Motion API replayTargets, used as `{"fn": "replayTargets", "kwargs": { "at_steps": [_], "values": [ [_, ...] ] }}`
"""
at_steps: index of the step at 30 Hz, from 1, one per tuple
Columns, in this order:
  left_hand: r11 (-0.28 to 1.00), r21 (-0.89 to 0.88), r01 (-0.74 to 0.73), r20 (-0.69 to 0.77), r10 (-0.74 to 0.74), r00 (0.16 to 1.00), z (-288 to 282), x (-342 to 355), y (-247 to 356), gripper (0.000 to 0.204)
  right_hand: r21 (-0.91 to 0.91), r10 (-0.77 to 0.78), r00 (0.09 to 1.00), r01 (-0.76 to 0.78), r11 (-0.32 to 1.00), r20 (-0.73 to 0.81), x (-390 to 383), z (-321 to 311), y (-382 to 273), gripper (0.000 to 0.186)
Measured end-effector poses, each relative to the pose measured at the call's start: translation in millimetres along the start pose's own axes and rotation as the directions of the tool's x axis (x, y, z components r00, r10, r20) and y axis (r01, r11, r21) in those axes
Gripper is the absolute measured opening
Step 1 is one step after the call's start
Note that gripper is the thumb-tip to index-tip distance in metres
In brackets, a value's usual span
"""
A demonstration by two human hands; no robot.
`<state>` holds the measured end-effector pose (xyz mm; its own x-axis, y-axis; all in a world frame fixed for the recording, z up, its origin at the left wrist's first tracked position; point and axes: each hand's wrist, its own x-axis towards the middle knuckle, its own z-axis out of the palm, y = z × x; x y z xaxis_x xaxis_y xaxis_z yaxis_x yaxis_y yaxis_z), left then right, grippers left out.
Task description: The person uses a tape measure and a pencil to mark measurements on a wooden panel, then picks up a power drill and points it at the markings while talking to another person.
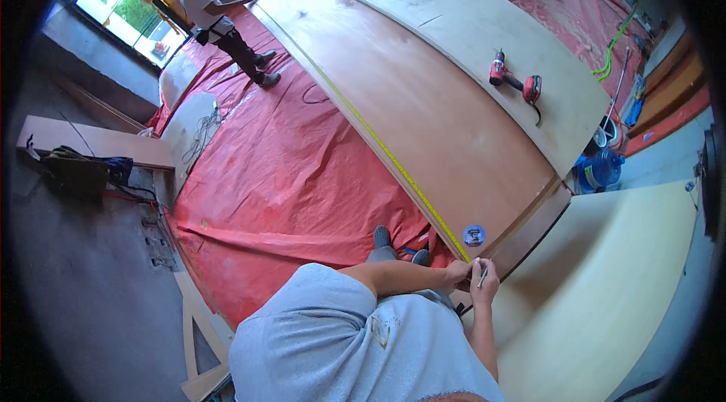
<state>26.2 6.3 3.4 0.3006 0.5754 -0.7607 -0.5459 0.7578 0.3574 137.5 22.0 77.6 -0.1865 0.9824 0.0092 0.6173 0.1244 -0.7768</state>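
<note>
A yellow tape measure (pixel 395 164) is stretched along the left edge of a reddish-brown plywood sheet (pixel 454 122). At the sheet's near corner, my left hand (pixel 457 273) is closed around the near end of the tape; the fingertips are partly hidden. Right beside it, my right hand (pixel 488 282) grips a slim pencil-like marking tool (pixel 482 278), its tip close to the tape and the sheet's edge. A round blue sticker-like disc (pixel 474 235) lies on the plywood just beyond my hands.
A paler board (pixel 522 46) overlaps the plywood, with a red cordless drill (pixel 514 78) on it. One person (pixel 208 5) stands at the far left end, a hand at the sheet. Red sheeting (pixel 302 167) covers the floor. A blue water jug (pixel 601 169) and pale panel (pixel 605 273) are at right.
</note>
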Motion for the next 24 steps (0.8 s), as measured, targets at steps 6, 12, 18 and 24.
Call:
{"fn": "replayTargets", "kwargs": {
  "at_steps": [6,12,18,24],
  "values": [
    [0.971,0.23,0.07,0.025,-0.078,0.997,-16.0,8.5,14.4,0.083,0.077,0.095,0.993,-0.1,0.992,0.071,7.9,-3.0,-0.6,0.029],
    [0.924,0.359,0.134,0.069,-0.169,0.983,-18.0,1.8,24.5,0.099,0.101,0.097,0.993,-0.104,0.989,0.073,9.1,-3.1,18.9,0.021],
    [0.91,0.375,0.178,0.101,-0.23,0.968,-26.8,16.1,25.4,0.104,0.041,0.06,0.997,-0.062,0.997,0.05,11.6,-2.8,11.9,0.014],
    [0.871,0.456,0.183,0.105,-0.257,0.961,-28.1,14.3,33.5,0.094,0.092,0.151,0.987,-0.156,0.984,0.054,18.8,9.0,45.3,0.014]
  ]
}}
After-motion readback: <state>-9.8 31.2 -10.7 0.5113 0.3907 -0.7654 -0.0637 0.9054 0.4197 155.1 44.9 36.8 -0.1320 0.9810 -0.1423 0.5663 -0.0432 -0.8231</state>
